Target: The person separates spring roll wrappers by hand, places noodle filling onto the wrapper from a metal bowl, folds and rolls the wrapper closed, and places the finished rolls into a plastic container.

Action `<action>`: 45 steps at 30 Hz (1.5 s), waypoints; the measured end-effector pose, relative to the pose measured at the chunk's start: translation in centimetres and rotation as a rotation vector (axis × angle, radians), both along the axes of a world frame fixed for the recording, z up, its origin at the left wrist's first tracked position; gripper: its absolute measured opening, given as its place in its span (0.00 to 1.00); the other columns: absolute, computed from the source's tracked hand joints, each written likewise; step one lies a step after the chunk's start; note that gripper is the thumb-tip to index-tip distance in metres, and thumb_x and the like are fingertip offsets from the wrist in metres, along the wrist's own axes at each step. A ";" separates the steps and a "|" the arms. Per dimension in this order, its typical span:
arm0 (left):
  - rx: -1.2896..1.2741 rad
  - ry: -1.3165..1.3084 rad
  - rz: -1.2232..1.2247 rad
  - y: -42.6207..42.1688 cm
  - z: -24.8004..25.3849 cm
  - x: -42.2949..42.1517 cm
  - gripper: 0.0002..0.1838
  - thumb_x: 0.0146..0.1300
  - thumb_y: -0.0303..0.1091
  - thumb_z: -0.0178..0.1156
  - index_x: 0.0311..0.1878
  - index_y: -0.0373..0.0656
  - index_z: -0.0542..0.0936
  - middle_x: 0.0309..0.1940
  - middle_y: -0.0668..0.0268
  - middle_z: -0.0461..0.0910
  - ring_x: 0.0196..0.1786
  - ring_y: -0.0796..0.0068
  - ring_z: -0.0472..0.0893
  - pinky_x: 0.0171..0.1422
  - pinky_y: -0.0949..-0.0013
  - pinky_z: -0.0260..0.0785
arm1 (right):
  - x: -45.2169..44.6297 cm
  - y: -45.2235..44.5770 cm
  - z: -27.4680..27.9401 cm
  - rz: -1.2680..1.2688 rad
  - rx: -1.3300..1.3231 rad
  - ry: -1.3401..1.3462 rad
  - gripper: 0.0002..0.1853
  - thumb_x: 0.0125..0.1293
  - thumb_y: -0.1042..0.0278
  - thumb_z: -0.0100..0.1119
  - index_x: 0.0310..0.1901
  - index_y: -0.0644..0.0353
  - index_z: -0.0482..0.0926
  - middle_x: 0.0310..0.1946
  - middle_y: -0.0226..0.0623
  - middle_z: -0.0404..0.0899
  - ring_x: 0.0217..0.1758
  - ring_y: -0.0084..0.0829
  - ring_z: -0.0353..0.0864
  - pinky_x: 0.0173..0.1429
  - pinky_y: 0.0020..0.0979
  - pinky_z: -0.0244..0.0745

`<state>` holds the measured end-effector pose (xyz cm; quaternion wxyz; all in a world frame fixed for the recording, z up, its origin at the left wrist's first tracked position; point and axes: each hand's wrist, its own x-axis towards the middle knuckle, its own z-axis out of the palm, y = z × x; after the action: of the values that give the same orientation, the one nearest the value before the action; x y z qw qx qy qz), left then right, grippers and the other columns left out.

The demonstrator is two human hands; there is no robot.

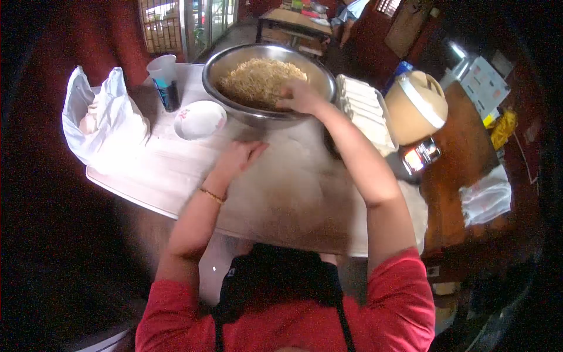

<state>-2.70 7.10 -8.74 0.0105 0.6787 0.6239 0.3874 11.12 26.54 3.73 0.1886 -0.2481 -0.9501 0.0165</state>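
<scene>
A wide steel bowl (325,88) holds a heap of brownish shredded filling (252,79). My right hand (302,97) reaches over its near right rim, with fingers bent down at the filling; they are somewhat blurred. In front of the bowl, my left hand (239,157) rests low over the table, its fingers stretched to the right, with nothing visible in it. A pale, thin sheet seems to lie on the table beside that hand, but its edges are hard to make out. Right of the bowl, a tray (392,132) carries several white rolls (365,111) in a row.
Left of the bowl stand a small white bowl (201,120), a tall plastic cup (164,82) and a white plastic bag (102,117). A tan lidded jug (413,108) and a lit phone (421,155) are at the right. A person (350,14) is behind.
</scene>
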 end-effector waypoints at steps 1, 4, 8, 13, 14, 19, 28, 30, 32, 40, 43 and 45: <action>0.033 -0.013 -0.006 0.1 -0.5 -0.6 0.18 0.67 0.49 0.52 0.44 0.45 0.82 0.35 0.51 0.82 0.37 0.47 0.81 0.43 0.52 0.73 | -1.3 1.9 -1.0 0.106 -0.082 -0.162 0.20 0.56 0.55 0.64 0.46 0.60 0.78 0.46 0.48 0.78 0.53 0.46 0.76 0.58 0.41 0.70; 0.069 0.098 0.140 0.4 -1.3 -1.4 0.17 0.66 0.50 0.54 0.34 0.49 0.84 0.24 0.55 0.81 0.26 0.51 0.80 0.30 0.52 0.71 | -4.1 4.1 -3.0 0.206 -0.256 -0.443 0.26 0.57 0.56 0.64 0.55 0.60 0.75 0.52 0.48 0.76 0.58 0.45 0.74 0.61 0.39 0.67; 0.199 0.080 0.120 0.0 -0.2 -0.7 0.17 0.66 0.50 0.54 0.32 0.50 0.83 0.18 0.57 0.79 0.20 0.52 0.78 0.25 0.54 0.70 | -5.6 5.8 -5.7 0.171 -0.459 -0.730 0.32 0.57 0.60 0.60 0.64 0.57 0.67 0.62 0.47 0.69 0.63 0.46 0.70 0.66 0.37 0.64; 0.222 0.105 0.094 0.3 -0.9 -0.4 0.18 0.66 0.49 0.54 0.25 0.49 0.78 0.14 0.57 0.76 0.18 0.54 0.77 0.24 0.56 0.70 | -4.9 4.2 -2.6 0.105 -0.339 -0.848 0.30 0.58 0.68 0.56 0.65 0.56 0.66 0.60 0.48 0.71 0.63 0.46 0.70 0.66 0.39 0.64; 0.219 0.098 0.093 0.3 -0.9 -0.4 0.18 0.66 0.49 0.54 0.25 0.49 0.78 0.14 0.57 0.76 0.18 0.54 0.77 0.24 0.56 0.70 | -4.9 3.3 -1.3 0.116 -0.291 -0.884 0.30 0.59 0.70 0.55 0.65 0.57 0.66 0.60 0.48 0.71 0.63 0.46 0.69 0.66 0.40 0.64; 0.272 0.127 0.083 0.9 -1.0 -0.2 0.18 0.66 0.47 0.55 0.24 0.47 0.76 0.15 0.56 0.76 0.19 0.53 0.78 0.24 0.56 0.70 | -4.6 4.4 -4.4 0.193 -0.371 -0.654 0.28 0.56 0.70 0.57 0.62 0.61 0.70 0.60 0.51 0.70 0.65 0.46 0.67 0.67 0.38 0.63; 0.181 0.057 0.026 0.5 -0.6 -0.9 0.19 0.68 0.47 0.51 0.28 0.43 0.77 0.20 0.51 0.78 0.26 0.47 0.78 0.31 0.50 0.71 | -2.7 6.8 -6.0 0.192 -0.402 -0.555 0.19 0.61 0.69 0.52 0.54 0.61 0.76 0.52 0.46 0.78 0.54 0.43 0.76 0.57 0.36 0.69; 0.086 0.040 0.018 0.1 -0.1 -1.1 0.19 0.68 0.47 0.50 0.31 0.42 0.79 0.24 0.50 0.79 0.29 0.46 0.78 0.35 0.50 0.70 | -2.9 6.9 -6.0 0.047 -0.604 -0.515 0.18 0.58 0.68 0.55 0.51 0.61 0.77 0.47 0.43 0.81 0.50 0.40 0.78 0.53 0.36 0.71; -0.014 0.025 0.012 -0.3 0.3 -1.2 0.19 0.69 0.48 0.50 0.34 0.41 0.80 0.28 0.48 0.79 0.33 0.45 0.78 0.40 0.49 0.70 | -2.7 6.5 -4.7 0.246 -0.302 -0.614 0.16 0.56 0.69 0.57 0.48 0.61 0.78 0.43 0.42 0.82 0.49 0.37 0.78 0.52 0.37 0.71; -0.076 0.040 0.037 -0.2 0.4 -1.2 0.20 0.70 0.49 0.48 0.36 0.43 0.80 0.26 0.47 0.79 0.31 0.43 0.78 0.38 0.48 0.70 | -2.6 4.3 1.3 0.226 -0.332 -0.594 0.23 0.45 0.68 0.65 0.47 0.61 0.78 0.39 0.40 0.81 0.44 0.34 0.78 0.50 0.33 0.72; -0.069 0.019 0.048 -0.3 0.3 -1.2 0.20 0.70 0.50 0.47 0.37 0.43 0.80 0.27 0.47 0.79 0.32 0.44 0.79 0.39 0.48 0.70 | -2.8 4.5 2.2 0.263 -0.466 -0.473 0.24 0.44 0.67 0.68 0.45 0.64 0.77 0.33 0.36 0.80 0.38 0.26 0.78 0.43 0.28 0.72; -0.080 0.015 0.045 -0.3 0.3 -1.3 0.21 0.70 0.50 0.47 0.37 0.43 0.80 0.27 0.47 0.80 0.32 0.44 0.79 0.39 0.48 0.70 | -2.8 4.5 2.3 0.247 -0.460 -0.492 0.24 0.43 0.67 0.68 0.46 0.64 0.77 0.33 0.36 0.80 0.39 0.26 0.78 0.43 0.28 0.72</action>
<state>-3.98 6.77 -8.40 0.0246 0.6664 0.6540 0.3572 8.33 31.00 6.00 -0.1100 -0.1637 -0.9613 0.1924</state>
